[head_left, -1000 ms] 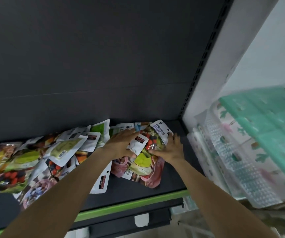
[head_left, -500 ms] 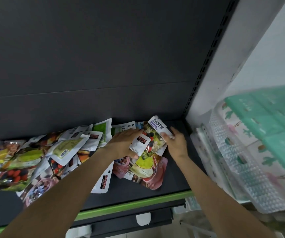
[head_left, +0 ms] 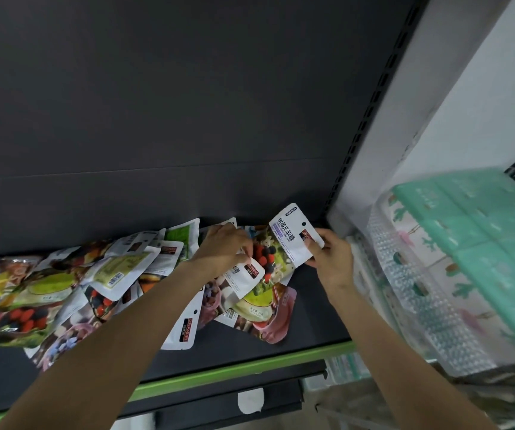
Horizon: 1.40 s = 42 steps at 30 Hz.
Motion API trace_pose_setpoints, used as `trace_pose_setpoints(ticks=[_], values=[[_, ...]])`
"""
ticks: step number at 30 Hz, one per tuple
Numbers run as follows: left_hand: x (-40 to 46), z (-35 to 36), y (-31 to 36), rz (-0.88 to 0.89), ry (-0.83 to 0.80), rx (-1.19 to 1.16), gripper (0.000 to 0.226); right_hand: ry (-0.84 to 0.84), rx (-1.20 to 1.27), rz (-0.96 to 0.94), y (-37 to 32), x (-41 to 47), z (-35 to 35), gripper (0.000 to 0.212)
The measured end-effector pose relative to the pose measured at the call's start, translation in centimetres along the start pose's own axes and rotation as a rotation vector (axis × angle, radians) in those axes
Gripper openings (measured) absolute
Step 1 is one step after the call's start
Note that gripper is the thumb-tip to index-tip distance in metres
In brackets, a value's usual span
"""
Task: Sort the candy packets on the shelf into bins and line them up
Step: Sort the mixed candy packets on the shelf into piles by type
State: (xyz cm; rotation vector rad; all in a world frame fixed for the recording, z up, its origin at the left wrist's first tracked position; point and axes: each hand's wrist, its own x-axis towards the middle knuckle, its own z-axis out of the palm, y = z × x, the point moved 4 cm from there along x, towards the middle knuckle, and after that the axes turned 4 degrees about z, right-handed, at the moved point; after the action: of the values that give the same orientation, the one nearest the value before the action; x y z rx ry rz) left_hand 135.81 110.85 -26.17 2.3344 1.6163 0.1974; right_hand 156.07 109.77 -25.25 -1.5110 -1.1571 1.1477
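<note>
Progress is judged early; no bin holding sorted packets is to be seen, and nothing is lined up; nearly all of the sorting is taken to remain.

Nearest, along the shelf front with its green edge strip, loose candy packets are spread in an overlapping heap from the far left to about the middle; fronts and white backs are mixed, some face down, so kinds are not yet separated; the right end of the shelf is seen bare and dark.

Further in, a small cluster lies under both hands: a pink-and-green packet flat on the shelf, others partly beneath it.

Left hand: fingers curled down and pinching the top of a white-backed packet at the edge of the cluster; hold judged light, by fingertips and thumb only.

Right hand: fingers and thumb closed on the white header of a berry packet, which is lifted and tilted, its lower part apparently touching the cluster; it is judged to be the packet being taken out for sorting.

To the right, beyond the shelf upright, clear plastic containers under a green lid are seen, blurred; whether these are the bins cannot be told.

Farthest, a dark back panel.
</note>
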Motion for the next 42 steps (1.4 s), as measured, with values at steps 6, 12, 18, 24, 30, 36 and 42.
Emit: trace_pose_setpoints(ticks=[6,12,18,24,30,36,42], values=[[-1.0,-4.8,2.1,0.045,0.205,-0.074,0.012,0.009,-0.204,-0.209,-4.7,-0.9,-0.8,0.015],[-4.8,-9.4,4.3,0.045,0.506,-0.093,0.014,0.008,-0.362,-0.417,-8.9,-2.9,-1.2,0.010],[-10.5,-13.1,4.1,-0.006,0.636,-0.135,0.014,-0.010,-0.329,-0.511,-12.0,-5.2,0.5,0.010],[-18.7,-16.0,0.8,-0.173,0.660,-0.062,0.012,-0.136,-0.357,-0.589,-13.8,-10.0,7.2,0.010],[-30.3,-18.5,-4.1,-0.238,0.763,-0.022,0.008,-0.263,-0.322,-0.673,-15.9,-17.0,16.4,0.012],[-45.2,-20.5,-11.4,-0.378,0.828,-0.006,0.010,-0.388,-0.284,-0.718,-16.6,-27.2,29.7,0.009],[-58.6,-22.2,-18.2,-0.503,0.858,0.061,0.017,-0.510,-0.206,-0.653,-15.8,-36.9,42.9,0.010]])
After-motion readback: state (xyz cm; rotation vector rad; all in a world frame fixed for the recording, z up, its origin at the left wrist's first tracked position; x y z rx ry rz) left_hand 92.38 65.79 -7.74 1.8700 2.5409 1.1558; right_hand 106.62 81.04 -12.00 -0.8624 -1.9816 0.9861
